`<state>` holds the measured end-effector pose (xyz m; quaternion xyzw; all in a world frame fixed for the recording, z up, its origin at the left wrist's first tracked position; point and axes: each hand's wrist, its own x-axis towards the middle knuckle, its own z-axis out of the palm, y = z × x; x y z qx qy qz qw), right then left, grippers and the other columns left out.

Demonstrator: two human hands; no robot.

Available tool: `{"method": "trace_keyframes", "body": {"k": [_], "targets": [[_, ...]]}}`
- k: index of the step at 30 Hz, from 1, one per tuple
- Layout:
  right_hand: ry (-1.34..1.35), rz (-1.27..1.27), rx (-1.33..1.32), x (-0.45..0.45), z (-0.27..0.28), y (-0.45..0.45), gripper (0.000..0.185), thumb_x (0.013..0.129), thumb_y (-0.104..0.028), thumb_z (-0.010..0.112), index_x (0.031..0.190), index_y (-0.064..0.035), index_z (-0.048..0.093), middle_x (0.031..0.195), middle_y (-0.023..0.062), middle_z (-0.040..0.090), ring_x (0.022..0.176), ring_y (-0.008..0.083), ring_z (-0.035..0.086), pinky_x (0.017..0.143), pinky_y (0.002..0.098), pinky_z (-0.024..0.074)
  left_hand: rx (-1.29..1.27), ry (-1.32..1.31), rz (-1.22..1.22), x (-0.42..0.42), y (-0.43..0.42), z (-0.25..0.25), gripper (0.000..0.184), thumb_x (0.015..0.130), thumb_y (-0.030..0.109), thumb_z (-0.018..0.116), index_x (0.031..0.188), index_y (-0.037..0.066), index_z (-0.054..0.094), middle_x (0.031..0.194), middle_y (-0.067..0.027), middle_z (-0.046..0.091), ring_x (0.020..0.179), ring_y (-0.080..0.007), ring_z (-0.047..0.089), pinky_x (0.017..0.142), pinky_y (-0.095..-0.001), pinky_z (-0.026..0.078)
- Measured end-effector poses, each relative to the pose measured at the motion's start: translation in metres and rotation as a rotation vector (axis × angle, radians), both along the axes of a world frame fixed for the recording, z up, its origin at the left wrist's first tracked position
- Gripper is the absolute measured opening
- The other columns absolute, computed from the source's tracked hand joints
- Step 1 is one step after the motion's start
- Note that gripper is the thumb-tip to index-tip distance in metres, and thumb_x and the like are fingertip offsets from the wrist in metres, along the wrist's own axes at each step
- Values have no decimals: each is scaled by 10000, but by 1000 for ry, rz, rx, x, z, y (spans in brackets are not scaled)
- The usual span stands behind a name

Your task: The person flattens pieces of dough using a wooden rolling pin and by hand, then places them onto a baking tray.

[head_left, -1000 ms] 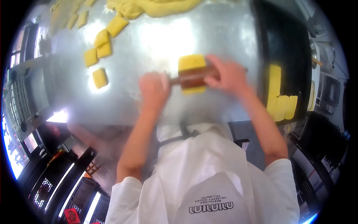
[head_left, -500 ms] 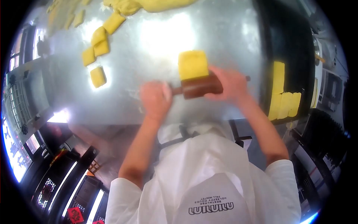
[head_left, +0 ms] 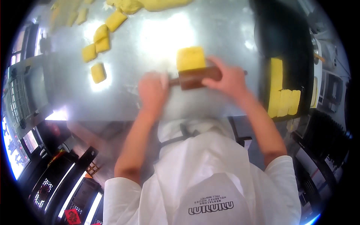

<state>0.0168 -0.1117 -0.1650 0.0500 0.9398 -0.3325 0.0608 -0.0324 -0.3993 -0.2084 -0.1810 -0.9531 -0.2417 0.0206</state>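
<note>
A brown rolling pin (head_left: 193, 78) lies crosswise on the metal table in front of me. My left hand (head_left: 153, 90), somewhat blurred, is closed around the pin's left handle. Over the right part of its barrel curls my right hand (head_left: 229, 79), thumb on the near side and fingers on the far side. A square sheet of yellow dough (head_left: 191, 59) lies flat just beyond the barrel, and its near edge is hidden by the pin.
Several yellow dough pieces (head_left: 98, 72) lie at the left, with a larger dough mass (head_left: 161, 4) at the far edge. Flattened yellow strips (head_left: 276, 77) rest on a dark surface (head_left: 290, 45) at the right. Beneath everything is the shiny metal table (head_left: 123, 97).
Both hands and the rolling pin have moved a little away from me, and the pin covers more of the dough sheet's near side. The whole view has shifted slightly.
</note>
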Motion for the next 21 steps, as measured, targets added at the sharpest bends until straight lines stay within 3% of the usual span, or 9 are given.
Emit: {"method": "trace_keyframes", "body": {"k": [2, 3, 5, 7, 8, 10, 12, 15, 21], "targets": [[-151, -235, -238, -24, 4, 7, 590, 929, -551, 734, 1366, -160, 666, 1027, 142, 769, 950, 271, 740, 882, 379, 559, 205, 63, 12, -28, 14, 28, 240, 1047, 173, 575, 1126, -7, 715, 1133, -242, 701, 1085, -446, 641, 942, -503, 501], [-90, -293, -247, -25, -4, 17, 563, 952, -536, 712, 1364, -155, 666, 1024, 130, 766, 933, 260, 732, 878, 370, 554, 177, 96, -10, -28, 18, 36, 288, 1042, 176, 587, 1246, -17, 650, 1255, -255, 649, 1189, -445, 598, 1021, -498, 467], [39, -398, -258, -24, -25, 44, 512, 997, -507, 669, 1361, -147, 668, 1018, 108, 761, 899, 237, 714, 870, 350, 544, 127, 170, -43, -24, 33, 46, 512, 1033, 184, 611, 1485, -39, 521, 1499, -283, 545, 1396, -444, 513, 1177, -490, 399], [77, -519, -226, -13, -16, 47, 484, 1048, -492, 600, 1344, -115, 664, 1027, 88, 749, 874, 222, 685, 864, 337, 532, 62, -38, -169, 3, 58, 43, 751, 996, 216, 671, 1609, -57, 333, 1653, -276, 376, 1523, -450, 374, 1257, -497, 308], [85, -583, -256, -9, -17, 49, 486, 1054, -494, 589, 1340, -109, 663, 1031, 88, 749, 880, 223, 686, 867, 338, 532, 47, -104, -244, 13, 71, 40, 869, 975, 366, 713, 1614, -64, 310, 1675, -275, 331, 1535, -468, 337, 1256, -533, 295], [78, -689, -325, -6, -16, 51, 515, 1067, -516, 555, 1364, -104, 642, 1060, 91, 744, 912, 222, 689, 896, 341, 529, 60, -98, -284, 24, 95, 26, 939, 956, 481, 703, 1607, -73, 315, 1679, -275, 322, 1540, -475, 320, 1257, -551, 283], [96, -640, -201, -1, -18, 55, 546, 1066, -541, 544, 1383, -105, 629, 1066, 80, 739, 908, 206, 691, 900, 336, 526, -13, -52, -313, 29, 105, 12, 1078, 903, 649, 676, 1598, -90, 313, 1676, -276, 322, 1543, -471, 311, 1257, -572, 271], [67, -627, -149, 2, -17, 61, 578, 1062, -572, 533, 1399, -111, 619, 1058, 67, 730, 909, 192, 693, 901, 332, 521, -47, -74, -313, 33, 109, 11, 1104, 885, 659, 693, 1599, -91, 309, 1675, -282, 317, 1541, -474, 311, 1256, -570, 269], [-52, -680, -292, -6, 3, 60, 596, 1049, -593, 541, 1394, -114, 629, 1005, 59, 718, 901, 194, 692, 891, 327, 513, 29, -59, -227, 31, 113, 25, 1154, 851, 686, 711, 1596, -96, 304, 1664, -289, 326, 1544, -466, 307, 1260, -566, 258]]}}
